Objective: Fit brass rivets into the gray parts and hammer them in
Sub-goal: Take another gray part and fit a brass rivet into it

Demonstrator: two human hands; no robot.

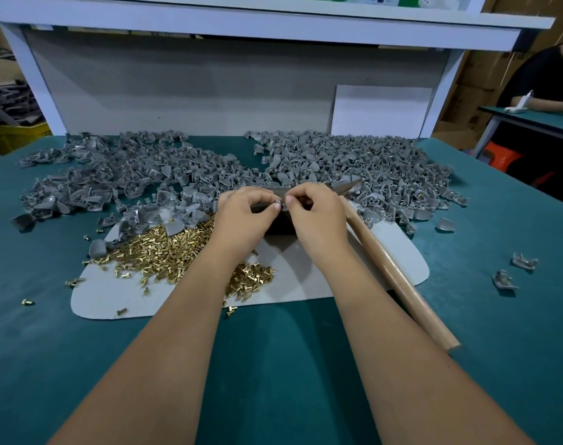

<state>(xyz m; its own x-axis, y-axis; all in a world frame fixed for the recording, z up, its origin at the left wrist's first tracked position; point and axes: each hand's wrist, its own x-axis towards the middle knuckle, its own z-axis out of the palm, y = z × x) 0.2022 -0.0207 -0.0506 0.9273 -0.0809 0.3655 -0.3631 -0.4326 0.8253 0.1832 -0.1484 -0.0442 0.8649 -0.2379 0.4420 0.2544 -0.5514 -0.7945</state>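
My left hand (246, 216) and my right hand (315, 216) meet fingertip to fingertip over a dark block (278, 224) in the middle of the table. Together they pinch a small gray part (281, 200); a rivet in it is too small to make out. A heap of brass rivets (168, 248) lies on a pale mat (119, 297) to the left of my left wrist. Gray parts are piled at the back left (113, 175) and back right (370, 168). A hammer with a wooden handle (399, 281) lies to the right of my right arm, its metal head (351, 185) behind my right hand.
The table has a green cover (273, 364). Two loose gray parts (514, 271) lie at the right, stray rivets (28, 302) at the left. A white board (379, 110) leans on the back panel under a shelf. Another person sits at a table at the far right (546, 91).
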